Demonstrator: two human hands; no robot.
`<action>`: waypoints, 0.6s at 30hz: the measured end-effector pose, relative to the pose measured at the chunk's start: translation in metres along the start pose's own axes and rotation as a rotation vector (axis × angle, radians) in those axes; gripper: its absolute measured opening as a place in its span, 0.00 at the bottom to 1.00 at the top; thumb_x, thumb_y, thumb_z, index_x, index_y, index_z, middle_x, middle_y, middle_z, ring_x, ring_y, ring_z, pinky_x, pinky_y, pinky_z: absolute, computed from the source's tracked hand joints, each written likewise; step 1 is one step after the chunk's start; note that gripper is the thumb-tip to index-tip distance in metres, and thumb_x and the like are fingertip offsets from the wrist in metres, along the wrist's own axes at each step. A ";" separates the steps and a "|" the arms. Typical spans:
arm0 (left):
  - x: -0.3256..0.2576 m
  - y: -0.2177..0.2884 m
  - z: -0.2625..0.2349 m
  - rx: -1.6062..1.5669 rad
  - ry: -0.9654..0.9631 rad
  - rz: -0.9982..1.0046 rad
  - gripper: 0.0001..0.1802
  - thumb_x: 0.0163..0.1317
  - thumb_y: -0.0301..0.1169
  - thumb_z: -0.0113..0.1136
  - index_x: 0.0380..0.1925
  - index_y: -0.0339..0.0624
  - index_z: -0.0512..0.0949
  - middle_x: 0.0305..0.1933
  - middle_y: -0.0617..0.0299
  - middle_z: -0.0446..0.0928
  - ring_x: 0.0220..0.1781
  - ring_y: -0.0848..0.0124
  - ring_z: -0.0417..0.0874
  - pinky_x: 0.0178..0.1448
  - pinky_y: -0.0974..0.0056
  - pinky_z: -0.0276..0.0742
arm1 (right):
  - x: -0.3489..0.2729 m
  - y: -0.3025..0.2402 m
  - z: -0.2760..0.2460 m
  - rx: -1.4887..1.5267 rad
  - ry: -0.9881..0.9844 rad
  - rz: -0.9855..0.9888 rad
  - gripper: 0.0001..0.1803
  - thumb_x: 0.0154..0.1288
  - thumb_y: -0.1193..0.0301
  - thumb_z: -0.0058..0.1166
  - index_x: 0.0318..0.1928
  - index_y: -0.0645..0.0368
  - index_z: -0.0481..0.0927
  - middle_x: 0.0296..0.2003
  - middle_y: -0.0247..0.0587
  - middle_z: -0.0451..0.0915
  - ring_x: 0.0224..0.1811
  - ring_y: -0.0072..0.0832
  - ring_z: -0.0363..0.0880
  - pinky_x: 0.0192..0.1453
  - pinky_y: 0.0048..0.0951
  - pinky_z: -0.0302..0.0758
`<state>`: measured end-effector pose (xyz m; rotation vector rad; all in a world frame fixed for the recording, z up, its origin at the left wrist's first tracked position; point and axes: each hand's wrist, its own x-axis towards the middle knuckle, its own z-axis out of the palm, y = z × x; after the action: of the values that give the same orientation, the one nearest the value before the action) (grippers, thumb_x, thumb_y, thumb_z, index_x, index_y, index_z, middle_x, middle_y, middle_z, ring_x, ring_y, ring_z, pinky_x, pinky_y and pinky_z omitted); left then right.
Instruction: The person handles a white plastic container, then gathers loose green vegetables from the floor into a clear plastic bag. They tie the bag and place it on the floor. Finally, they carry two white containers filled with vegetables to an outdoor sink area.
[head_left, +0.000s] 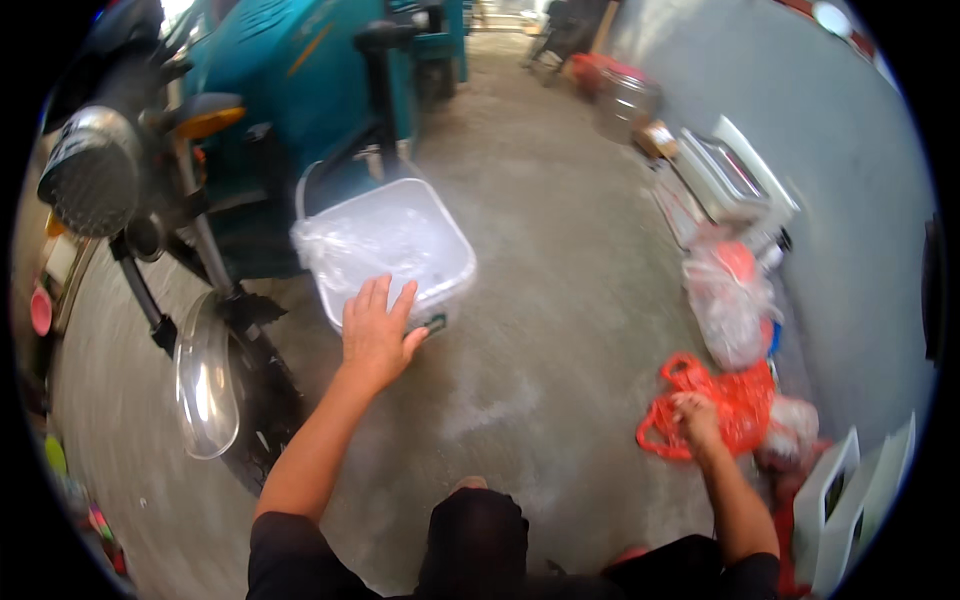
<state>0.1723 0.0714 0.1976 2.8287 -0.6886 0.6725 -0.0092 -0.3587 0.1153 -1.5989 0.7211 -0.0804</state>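
Two hands were at work above a grey concrete floor (560,250). At far left a motorcycle (150,200) stood with its front wheel and chrome mudguard turned toward the person. Just right of it lay a white square tub (390,250) lined with clear plastic; the left hand (375,335) rested flat and unclenched on its near rim. Well apart, at right, the right hand (695,420) gripped an orange plastic bag (735,400) on the floor, below a knotted clear bag (730,290) with red contents beside the grey wall (850,230).
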 end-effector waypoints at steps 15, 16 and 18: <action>-0.141 0.433 -0.078 -1.822 -0.506 0.155 0.28 0.66 0.43 0.40 0.61 0.40 0.58 0.64 0.51 0.58 0.66 0.61 0.57 0.67 0.58 0.52 | -0.189 -0.095 -0.106 0.977 0.497 -0.483 0.11 0.60 0.64 0.45 0.26 0.56 0.74 0.16 0.32 0.70 0.17 0.22 0.68 0.24 0.24 0.68; -0.154 0.450 -0.084 -2.153 -0.871 -0.190 0.27 0.66 0.44 0.39 0.60 0.39 0.59 0.63 0.51 0.60 0.65 0.61 0.59 0.67 0.56 0.53 | -0.179 -0.073 -0.115 0.769 0.546 -0.553 0.13 0.59 0.66 0.44 0.21 0.56 0.74 0.16 0.31 0.71 0.16 0.20 0.67 0.20 0.24 0.66; -0.185 0.492 -0.118 -2.398 -1.373 -0.622 0.26 0.66 0.46 0.39 0.56 0.37 0.63 0.59 0.51 0.65 0.60 0.61 0.66 0.63 0.56 0.59 | -0.170 -0.033 -0.114 0.255 0.568 -0.802 0.08 0.55 0.72 0.48 0.29 0.62 0.79 0.22 0.35 0.77 0.20 0.20 0.74 0.25 0.23 0.71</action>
<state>-0.2506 -0.2597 0.2376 0.5235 -0.1210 -1.3743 -0.1838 -0.3757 0.2266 -1.5328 0.4187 -1.1993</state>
